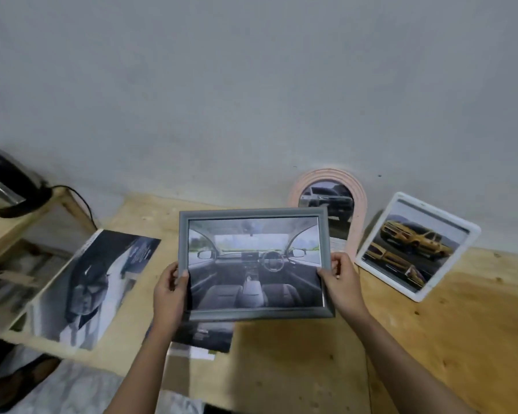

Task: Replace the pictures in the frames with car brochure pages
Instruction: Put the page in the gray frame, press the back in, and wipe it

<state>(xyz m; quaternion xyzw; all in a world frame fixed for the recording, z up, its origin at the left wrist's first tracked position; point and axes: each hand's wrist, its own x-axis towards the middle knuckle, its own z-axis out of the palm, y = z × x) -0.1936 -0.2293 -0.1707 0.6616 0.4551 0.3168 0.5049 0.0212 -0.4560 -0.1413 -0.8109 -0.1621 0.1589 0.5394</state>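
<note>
I hold a grey picture frame (254, 213) upright above the wooden table, its glass showing a car-interior brochure page (254, 264). My left hand (170, 294) grips its left edge, thumb on the front. My right hand (340, 282) grips the right edge the same way. Behind it a pink arched frame (360, 201) with a car picture leans on the wall. To the right a white frame (464, 234) with yellow cars leans there too.
A black-and-white masked-face poster (93, 288) lies on the table (431, 339) at left. Brochure pages (205, 336) lie under the held frame. A kettle (3, 180) with a black cord stands on a wooden shelf at far left. The grey wall rises behind.
</note>
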